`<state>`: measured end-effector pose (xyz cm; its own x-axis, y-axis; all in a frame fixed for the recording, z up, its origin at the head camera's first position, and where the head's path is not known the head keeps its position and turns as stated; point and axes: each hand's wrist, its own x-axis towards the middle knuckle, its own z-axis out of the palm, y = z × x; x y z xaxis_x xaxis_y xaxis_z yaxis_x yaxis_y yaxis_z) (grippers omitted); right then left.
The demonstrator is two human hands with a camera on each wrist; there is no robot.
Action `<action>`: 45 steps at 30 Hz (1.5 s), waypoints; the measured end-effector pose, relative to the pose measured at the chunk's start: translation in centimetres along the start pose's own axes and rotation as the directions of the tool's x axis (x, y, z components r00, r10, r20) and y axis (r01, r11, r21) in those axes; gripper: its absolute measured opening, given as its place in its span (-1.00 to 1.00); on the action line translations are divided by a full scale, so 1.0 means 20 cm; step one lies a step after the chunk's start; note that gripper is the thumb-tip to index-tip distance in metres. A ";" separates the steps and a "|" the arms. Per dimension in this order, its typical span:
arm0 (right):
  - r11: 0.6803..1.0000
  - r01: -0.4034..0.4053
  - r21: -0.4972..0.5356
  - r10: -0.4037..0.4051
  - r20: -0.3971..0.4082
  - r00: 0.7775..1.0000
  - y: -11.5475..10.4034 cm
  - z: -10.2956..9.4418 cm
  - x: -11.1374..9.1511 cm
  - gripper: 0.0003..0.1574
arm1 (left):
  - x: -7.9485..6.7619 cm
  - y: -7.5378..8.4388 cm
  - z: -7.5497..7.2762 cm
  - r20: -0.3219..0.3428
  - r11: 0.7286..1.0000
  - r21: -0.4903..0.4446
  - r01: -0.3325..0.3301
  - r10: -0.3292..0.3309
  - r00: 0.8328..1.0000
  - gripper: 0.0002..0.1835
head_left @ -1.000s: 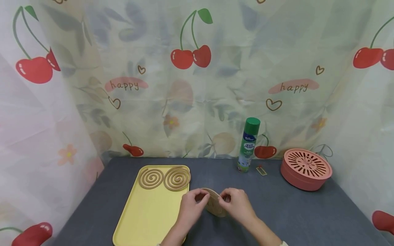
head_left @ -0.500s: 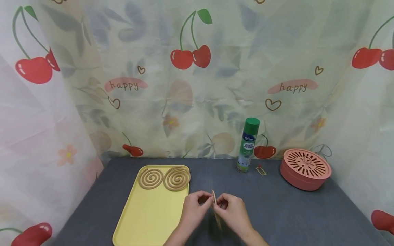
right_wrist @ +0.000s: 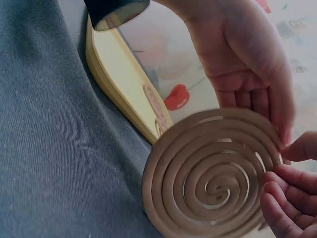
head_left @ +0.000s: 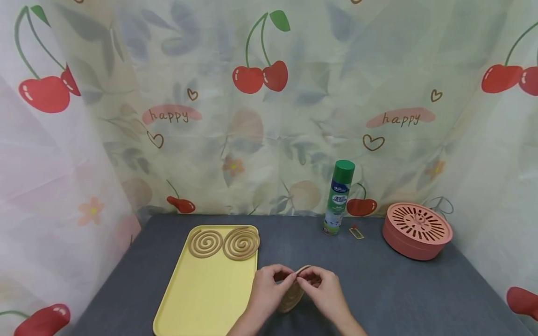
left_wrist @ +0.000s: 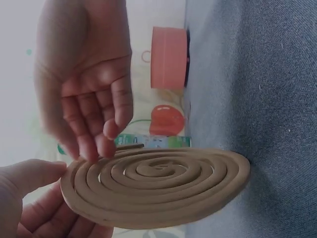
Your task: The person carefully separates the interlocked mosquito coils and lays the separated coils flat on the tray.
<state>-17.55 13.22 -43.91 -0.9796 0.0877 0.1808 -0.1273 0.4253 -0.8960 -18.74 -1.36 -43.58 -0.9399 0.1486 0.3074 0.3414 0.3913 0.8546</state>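
My left hand (head_left: 268, 287) and right hand (head_left: 327, 288) meet over the dark cloth, just right of the yellow tray (head_left: 197, 298). Between them, both thumbs and fingers pinch the upper edge of a brown mosquito coil (head_left: 290, 299). It hangs on edge, turned at a slant in the head view. From the left wrist, the coil (left_wrist: 163, 210) shows its tightly nested spiral, with right fingertips at its rim. In the right wrist view the coil (right_wrist: 166, 173) faces the camera, narrow slits of light between its rings. Two more coils, one left (head_left: 204, 256) and one right (head_left: 239, 258), lie at the tray's far end.
A green spray can (head_left: 338, 198) stands at the back, with a small gold tag-like piece (head_left: 357, 233) beside it. Farther right sits a round pink box (head_left: 414, 247) with a slotted lid. A printed curtain (head_left: 277, 140) closes off the back and sides.
The held coil has turned from slanted, through edge-on, to slanting the opposite way. Both hands have moved slightly closer to each other and keep hold of its edge.
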 end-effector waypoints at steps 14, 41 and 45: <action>0.874 -0.321 0.364 0.265 0.197 0.944 0.08 -0.06 0.02 -0.77 | -0.02 0.04 0.01 0.043 1.000 0.022 0.013 -0.014 0.999 -0.92; 0.828 -0.393 0.399 0.266 0.338 0.903 0.09 -0.10 0.02 -0.88 | -0.06 0.09 0.04 -0.023 0.982 0.182 -0.056 0.061 0.998 -0.94; 0.809 -0.397 0.433 0.264 0.336 0.904 0.09 -0.10 0.01 -0.89 | -0.06 0.08 0.03 -0.033 0.986 0.162 -0.050 0.056 0.998 -0.94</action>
<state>-17.58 15.75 -44.75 -0.9715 -0.1113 -0.2094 0.2189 -0.0811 -0.9724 -17.05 -0.28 -42.82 -0.9191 0.1403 0.3683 0.3844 0.5255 0.7590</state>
